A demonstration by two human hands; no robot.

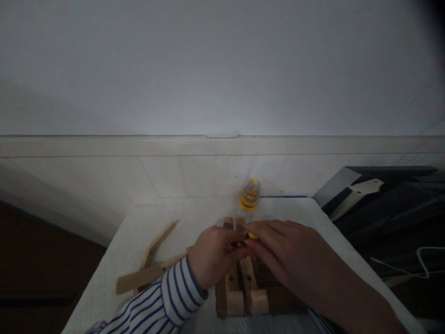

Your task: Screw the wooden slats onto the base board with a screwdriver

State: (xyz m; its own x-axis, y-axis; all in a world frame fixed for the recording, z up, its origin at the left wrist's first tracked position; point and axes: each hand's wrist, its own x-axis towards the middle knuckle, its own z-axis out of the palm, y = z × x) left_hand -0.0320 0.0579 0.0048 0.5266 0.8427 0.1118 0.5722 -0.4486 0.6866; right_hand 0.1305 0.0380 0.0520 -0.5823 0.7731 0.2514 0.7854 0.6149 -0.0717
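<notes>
Both hands meet over two pale wooden strips with drilled holes, the left strip [231,280] and the right strip [248,278]. My right hand [287,246] is closed in a pinch around a small yellow and black object [252,235]; most of it is hidden, so its kind is unclear. My left hand [213,255], in a striped cuff, is also closed, its fingertips touching the right hand's. What it grips is hidden. The strips lie side by side on a brown lettered board or box [222,304], with small wooden blocks at their near ends.
On the white table [139,222], joined wooden bars [139,278] lie to the left. A clear container with a yellow base [249,197] stands at the back by the white wall. Dark panels [389,208] and a white cable [420,260] are to the right.
</notes>
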